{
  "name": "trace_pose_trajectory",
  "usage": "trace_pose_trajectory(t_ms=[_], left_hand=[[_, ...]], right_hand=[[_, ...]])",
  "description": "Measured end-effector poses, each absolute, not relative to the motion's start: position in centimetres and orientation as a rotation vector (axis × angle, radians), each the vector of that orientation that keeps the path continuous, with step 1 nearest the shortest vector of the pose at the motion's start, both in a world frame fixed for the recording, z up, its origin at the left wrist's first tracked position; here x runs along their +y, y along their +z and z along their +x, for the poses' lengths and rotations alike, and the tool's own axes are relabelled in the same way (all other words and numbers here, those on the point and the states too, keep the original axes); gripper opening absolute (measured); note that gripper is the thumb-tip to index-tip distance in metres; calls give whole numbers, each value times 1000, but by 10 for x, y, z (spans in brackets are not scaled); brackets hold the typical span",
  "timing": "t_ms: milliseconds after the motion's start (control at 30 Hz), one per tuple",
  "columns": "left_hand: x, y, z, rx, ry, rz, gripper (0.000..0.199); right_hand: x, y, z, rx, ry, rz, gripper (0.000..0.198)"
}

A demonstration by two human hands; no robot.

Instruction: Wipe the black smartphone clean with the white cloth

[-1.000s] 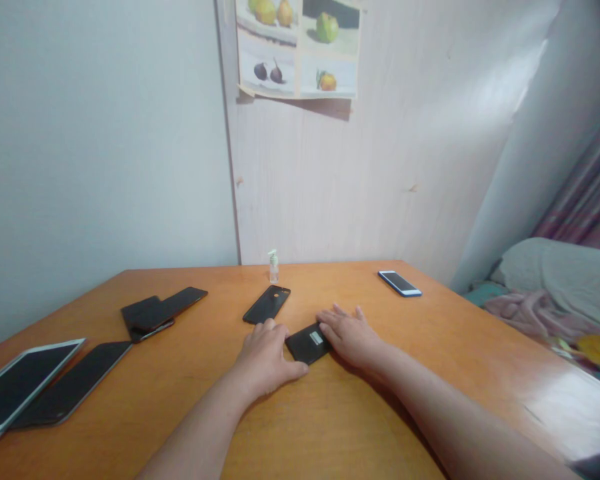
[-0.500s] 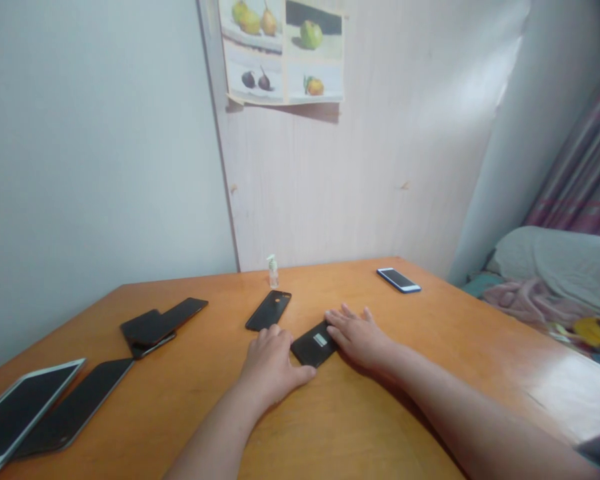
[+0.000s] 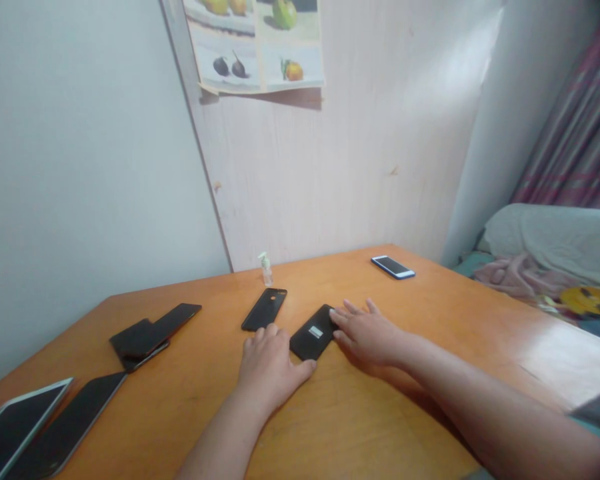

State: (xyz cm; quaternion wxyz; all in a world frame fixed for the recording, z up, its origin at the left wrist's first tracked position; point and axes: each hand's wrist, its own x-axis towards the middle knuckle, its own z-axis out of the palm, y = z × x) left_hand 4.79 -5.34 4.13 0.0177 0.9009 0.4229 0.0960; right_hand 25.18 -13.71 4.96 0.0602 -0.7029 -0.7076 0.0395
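Note:
A black phone (image 3: 312,341) with a small pale rectangle on its face lies flat on the table, between my two hands. At its near left side is my left hand (image 3: 269,360), thumb spread from the fingers, the thumb tip by the phone's lower corner. My right hand (image 3: 367,333) is open at the phone's right side, its fingers spread and the fingertips at the upper right edge. Just beyond my left hand lies a black phone case (image 3: 264,309) with a round hole near its top.
A small clear pump bottle (image 3: 267,270) stands behind the case. At the far right lies a blue-edged white phone (image 3: 393,267). Several dark devices (image 3: 153,333) overlap on the left. Nearer are a white-framed tablet (image 3: 23,420) and a dark tablet (image 3: 75,427) on the wooden table (image 3: 360,420).
My right hand has slid slightly off the phone to the right, uncovering more of its upper right end. My left hand stays beside it. The camera view has shifted slightly.

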Motion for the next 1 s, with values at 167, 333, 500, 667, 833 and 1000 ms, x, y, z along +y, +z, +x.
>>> trace_pose_trajectory(t_ms=[167, 333, 500, 667, 833, 1000], left_hand=[[-54, 38, 48, 1311, 319, 2812, 47], [-52, 37, 48, 1292, 299, 2817, 49], [-52, 39, 48, 1296, 272, 2800, 50], [-53, 39, 48, 1280, 275, 2786, 50], [-54, 41, 49, 1305, 266, 2774, 49], [-54, 40, 50, 1312, 277, 2779, 47]], right_hand=[[-155, 54, 231, -2370, 204, -1818, 51], [-156, 54, 233, -2410, 202, -1791, 52], [-140, 52, 256, -2157, 33, -2188, 50], [-154, 56, 235, -2435, 184, -1730, 49], [-146, 56, 249, -2357, 150, -1887, 43], [-139, 53, 258, -2175, 1, -2161, 44]])
